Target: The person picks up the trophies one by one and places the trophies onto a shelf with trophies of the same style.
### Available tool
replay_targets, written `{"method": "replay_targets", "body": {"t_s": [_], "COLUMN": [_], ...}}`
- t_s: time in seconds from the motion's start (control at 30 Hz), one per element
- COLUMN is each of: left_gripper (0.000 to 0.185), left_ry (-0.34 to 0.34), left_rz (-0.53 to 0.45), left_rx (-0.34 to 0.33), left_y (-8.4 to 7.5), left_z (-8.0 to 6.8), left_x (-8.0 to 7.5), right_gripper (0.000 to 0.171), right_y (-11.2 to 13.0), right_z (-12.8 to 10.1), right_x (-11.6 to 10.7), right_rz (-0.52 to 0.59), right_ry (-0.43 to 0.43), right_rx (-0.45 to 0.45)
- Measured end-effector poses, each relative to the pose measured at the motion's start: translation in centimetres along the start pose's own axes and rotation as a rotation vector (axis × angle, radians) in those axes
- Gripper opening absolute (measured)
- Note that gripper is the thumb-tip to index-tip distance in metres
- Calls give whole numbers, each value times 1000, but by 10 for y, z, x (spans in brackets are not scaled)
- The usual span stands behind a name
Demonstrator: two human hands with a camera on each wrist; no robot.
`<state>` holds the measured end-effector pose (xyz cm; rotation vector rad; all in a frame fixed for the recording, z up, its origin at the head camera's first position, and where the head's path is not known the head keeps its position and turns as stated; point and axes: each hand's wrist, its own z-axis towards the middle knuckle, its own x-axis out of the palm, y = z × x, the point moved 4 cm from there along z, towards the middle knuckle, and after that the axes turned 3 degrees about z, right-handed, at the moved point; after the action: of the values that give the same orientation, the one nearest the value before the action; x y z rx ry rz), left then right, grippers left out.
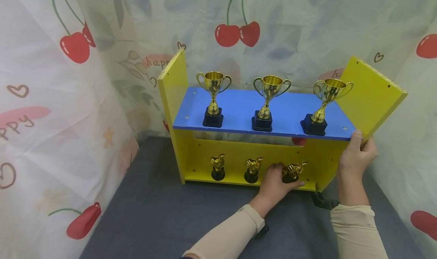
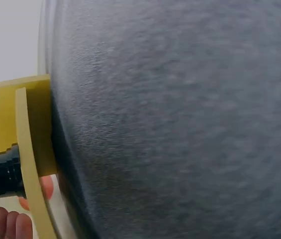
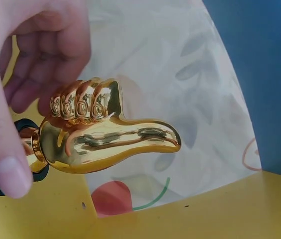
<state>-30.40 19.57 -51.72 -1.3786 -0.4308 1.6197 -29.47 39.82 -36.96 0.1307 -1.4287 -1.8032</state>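
My left hand is round the rightmost gold thumbs-up trophy on the bottom board of a yellow-and-blue shelf unit. In the right wrist view, its thumb crosses before the black base and its curled fingers lie behind and beside the gold fist. The left wrist view catches the black base on the board, with fingertips beside it. My right hand grips the unit's right side, its thumb by the blue board's front corner; part of its fingers is hidden behind the yellow panel.
Two more thumbs-up trophies stand left on the bottom board. Three gold cup trophies stand on the blue board above. The unit sits on a dark grey table, with cherry-print curtains behind and at both sides.
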Motion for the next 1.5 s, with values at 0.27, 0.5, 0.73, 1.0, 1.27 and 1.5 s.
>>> {"method": "replay_targets", "body": {"t_s": [0.27, 0.5, 0.73, 1.0, 1.27, 1.5], "left_gripper": [58, 59, 58, 59, 58, 52], "left_ry": [-3, -4, -8, -15, -14, -22], "left_rz": [24, 14, -56, -74, -78, -97], "left_rx": [-8, -24, -28, -2, 21, 59], "left_y": [4, 5, 5, 5, 3, -2], "left_z": [-10, -14, -20, -29, -38, -45], "left_x": [2, 0, -5, -11, -17, -27], "right_gripper": [23, 20, 20, 20, 20, 20], "right_y": [0, 0, 1, 2, 1, 2], "right_z": [-1, -1, -2, -2, -4, -5], "right_x": [-1, -2, -3, -2, -2, -1], "right_rz": [-6, -6, -21, -27, -15, -18], "right_ry": [4, 3, 4, -3, -5, 1], "right_rx": [0, 4, 0, 16, 43, 51]}}
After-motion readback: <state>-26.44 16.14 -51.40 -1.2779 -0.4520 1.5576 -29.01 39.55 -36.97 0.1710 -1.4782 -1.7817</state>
